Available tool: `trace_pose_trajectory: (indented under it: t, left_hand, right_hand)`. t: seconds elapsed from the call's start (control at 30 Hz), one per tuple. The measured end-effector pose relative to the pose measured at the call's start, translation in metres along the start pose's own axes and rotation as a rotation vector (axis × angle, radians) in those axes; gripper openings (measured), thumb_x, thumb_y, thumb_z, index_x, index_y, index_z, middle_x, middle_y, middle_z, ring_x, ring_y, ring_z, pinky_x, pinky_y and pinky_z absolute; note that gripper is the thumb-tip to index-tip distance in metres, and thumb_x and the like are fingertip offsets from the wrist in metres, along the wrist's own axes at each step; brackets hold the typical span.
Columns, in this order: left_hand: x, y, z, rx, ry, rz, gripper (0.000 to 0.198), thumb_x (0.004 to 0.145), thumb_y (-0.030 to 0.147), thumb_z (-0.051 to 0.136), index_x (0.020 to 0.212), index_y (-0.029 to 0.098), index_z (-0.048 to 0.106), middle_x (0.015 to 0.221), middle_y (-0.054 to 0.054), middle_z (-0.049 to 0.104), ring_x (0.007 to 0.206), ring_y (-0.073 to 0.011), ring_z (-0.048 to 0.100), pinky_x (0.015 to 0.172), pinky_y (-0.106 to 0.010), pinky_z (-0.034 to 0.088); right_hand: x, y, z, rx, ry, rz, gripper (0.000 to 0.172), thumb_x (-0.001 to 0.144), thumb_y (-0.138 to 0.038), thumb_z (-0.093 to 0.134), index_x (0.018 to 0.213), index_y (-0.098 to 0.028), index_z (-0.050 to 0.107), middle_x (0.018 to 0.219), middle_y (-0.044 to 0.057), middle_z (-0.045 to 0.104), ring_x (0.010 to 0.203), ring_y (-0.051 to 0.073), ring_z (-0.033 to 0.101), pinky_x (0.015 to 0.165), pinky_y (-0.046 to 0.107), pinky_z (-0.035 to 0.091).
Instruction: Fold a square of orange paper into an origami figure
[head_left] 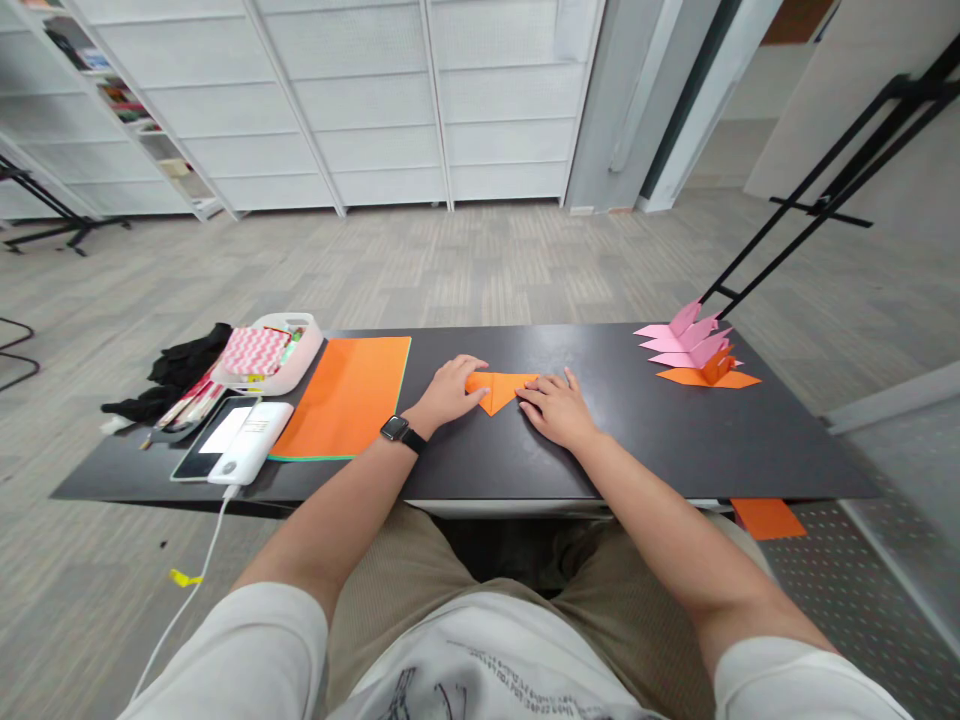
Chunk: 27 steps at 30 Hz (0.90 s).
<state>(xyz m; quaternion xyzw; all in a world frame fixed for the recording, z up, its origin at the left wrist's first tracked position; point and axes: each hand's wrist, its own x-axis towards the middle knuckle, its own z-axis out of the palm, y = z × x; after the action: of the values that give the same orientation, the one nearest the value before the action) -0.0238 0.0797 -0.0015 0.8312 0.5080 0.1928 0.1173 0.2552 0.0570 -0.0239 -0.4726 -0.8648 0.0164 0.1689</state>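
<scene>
A folded orange paper triangle (498,388) lies on the dark table (660,440) in front of me. My left hand (450,390) rests on its left edge with fingers stretched flat, a black watch on the wrist. My right hand (555,408) lies flat at the triangle's right corner, fingers spread and pressing the paper down. Neither hand grips anything.
A stack of orange sheets (346,395) lies to the left. Beside it are a phone (214,436), a white power bank (251,441), a white tray of paper (268,352) and black cloth (184,365). Folded pink and orange pieces (694,352) sit at the far right. An orange sheet (766,518) lies on the floor.
</scene>
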Motion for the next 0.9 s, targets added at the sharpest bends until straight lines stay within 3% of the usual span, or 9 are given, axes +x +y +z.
trace_pose_trajectory:
  t: [0.1,0.23,0.4,0.5,0.63,0.77,0.9]
  left_hand:
    - [0.013,-0.003,0.003,0.083,-0.064,-0.040,0.052,0.102,0.041,0.063,0.150,0.021,0.061,0.149,-0.012,0.064,0.137,-0.0290,0.060,0.121,-0.046,0.045]
    - [0.027,-0.002,0.007,0.132,-0.139,-0.038,0.062,0.092,0.050,0.078,0.146,0.023,0.065,0.144,-0.014,0.066,0.129,-0.0341,0.063,0.114,-0.049,0.048]
    - [0.031,0.002,0.007,0.178,-0.150,-0.055,0.069,0.089,0.051,0.083,0.148,0.025,0.062,0.142,-0.013,0.066,0.127,-0.0356,0.063,0.108,-0.048,0.049]
    - [0.026,0.005,0.005,0.197,-0.113,-0.066,0.070,0.090,0.053,0.082,0.151,0.026,0.059,0.144,-0.012,0.064,0.130,-0.0355,0.060,0.111,-0.049,0.046]
    - [0.016,0.012,0.005,0.236,-0.044,-0.102,0.068,0.091,0.055,0.082,0.148,0.026,0.059,0.142,-0.013,0.063,0.130,-0.0354,0.059,0.111,-0.050,0.043]
    - [0.007,0.017,0.007,0.256,-0.008,-0.155,0.066,0.092,0.056,0.081,0.146,0.026,0.058,0.138,-0.014,0.062,0.127,-0.0352,0.059,0.107,-0.048,0.044]
    - [0.000,0.019,0.008,0.264,0.026,-0.185,0.065,0.094,0.058,0.079,0.145,0.025,0.058,0.138,-0.015,0.062,0.125,-0.0356,0.060,0.106,-0.049,0.045]
  right_hand:
    - [0.000,-0.001,0.002,-0.002,0.005,-0.007,0.034,0.109,-0.038,0.055,0.136,-0.033,0.077,0.138,0.009,0.076,0.132,0.030,0.063,0.131,0.072,0.019]
    - [0.000,0.000,0.000,0.001,0.004,-0.002,0.034,0.110,-0.041,0.056,0.135,-0.031,0.077,0.136,0.009,0.076,0.131,0.030,0.063,0.132,0.070,0.018]
    - [0.025,0.006,-0.017,0.000,0.082,0.104,0.048,0.108,-0.038,0.057,0.153,-0.025,0.066,0.138,0.013,0.074,0.130,0.032,0.064,0.129,0.062,0.030]
    - [0.059,0.003,-0.020,-0.022,-0.098,0.157,0.052,0.105,-0.037,0.059,0.154,-0.023,0.064,0.143,0.016,0.071,0.130,0.034,0.064,0.118,0.055,0.044]
    - [0.105,-0.006,-0.004,0.014,-0.245,0.143,0.037,0.096,-0.033,0.068,0.131,-0.029,0.080,0.127,0.012,0.079,0.110,0.028,0.074,0.094,0.040,0.057]
    - [0.135,-0.006,0.011,0.056,-0.355,0.174,0.030,0.088,-0.026,0.073,0.114,-0.029,0.086,0.118,0.010,0.083,0.103,0.027,0.077,0.089,0.038,0.058]
    - [0.147,-0.002,0.012,0.132,-0.443,0.201,0.017,0.078,-0.024,0.081,0.092,-0.028,0.088,0.099,0.009,0.085,0.090,0.027,0.078,0.083,0.036,0.058]
